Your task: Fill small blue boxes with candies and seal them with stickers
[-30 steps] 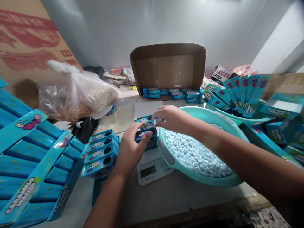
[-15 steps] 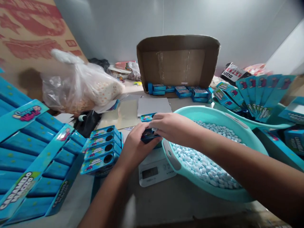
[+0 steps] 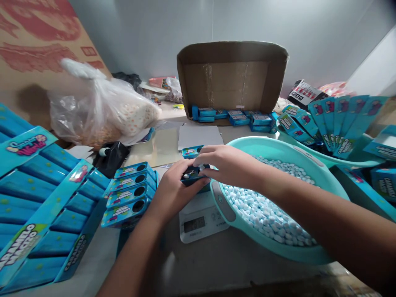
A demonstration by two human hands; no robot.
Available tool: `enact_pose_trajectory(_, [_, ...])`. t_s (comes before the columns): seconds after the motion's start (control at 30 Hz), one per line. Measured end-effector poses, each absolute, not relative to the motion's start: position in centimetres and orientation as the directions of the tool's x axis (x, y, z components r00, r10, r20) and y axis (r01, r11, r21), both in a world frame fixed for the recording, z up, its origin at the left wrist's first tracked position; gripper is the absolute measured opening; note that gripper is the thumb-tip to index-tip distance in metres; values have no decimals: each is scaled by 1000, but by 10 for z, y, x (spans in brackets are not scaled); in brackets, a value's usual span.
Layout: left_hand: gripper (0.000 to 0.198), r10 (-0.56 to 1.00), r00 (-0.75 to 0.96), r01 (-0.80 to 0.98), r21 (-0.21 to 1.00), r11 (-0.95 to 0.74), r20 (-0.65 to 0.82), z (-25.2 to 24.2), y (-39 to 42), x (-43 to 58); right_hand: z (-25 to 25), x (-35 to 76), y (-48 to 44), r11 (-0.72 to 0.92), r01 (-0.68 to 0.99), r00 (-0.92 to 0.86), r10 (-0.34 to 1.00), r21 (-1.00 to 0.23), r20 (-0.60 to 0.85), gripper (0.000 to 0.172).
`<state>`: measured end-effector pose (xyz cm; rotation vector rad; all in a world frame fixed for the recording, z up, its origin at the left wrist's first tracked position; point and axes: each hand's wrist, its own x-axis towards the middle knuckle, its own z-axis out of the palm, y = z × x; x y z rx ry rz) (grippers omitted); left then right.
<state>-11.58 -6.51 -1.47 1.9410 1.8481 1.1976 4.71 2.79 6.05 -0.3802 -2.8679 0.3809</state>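
Thumb and fingers of my left hand (image 3: 173, 187) are wrapped round a small blue candy box (image 3: 192, 172), whose dark top faces up. Over that box my right hand (image 3: 222, 164) pinches a small pale candy (image 3: 202, 167); another pale piece shows at the box's left end. Behind them lies a blue carton (image 3: 191, 152), partly covered by my right hand. Below the held box is a white digital scale (image 3: 187, 236). Under my right forearm stands a turquoise basin (image 3: 291, 255) filled with pale blue candies (image 3: 256, 208).
Several blue boxes with round holes (image 3: 131, 194) stand in a row left of my left hand. A large blue display (image 3: 46, 194) fills the left side. At the back are a cardboard box (image 3: 229, 86) and a plastic bag (image 3: 107, 99). A second basin (image 3: 355, 163) holds more boxes.
My hands keep nearly the same place at the box. Pale candy now shows at the box's left end, and my right fingers have lifted slightly. The view has shifted a little.
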Motion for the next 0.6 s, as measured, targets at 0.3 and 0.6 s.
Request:
enact_pose_trajectory(0.3, [60,893,-226,676,723,-144,389,-11,-73,-123,59,52,30,926,190,-937,271,-328,222,16])
enact_pose_trajectory(0.6, [46,714,-46,903,334,-269,698,-12,-74,-114,58,54,31,932,207,-941,273,-297,200,17])
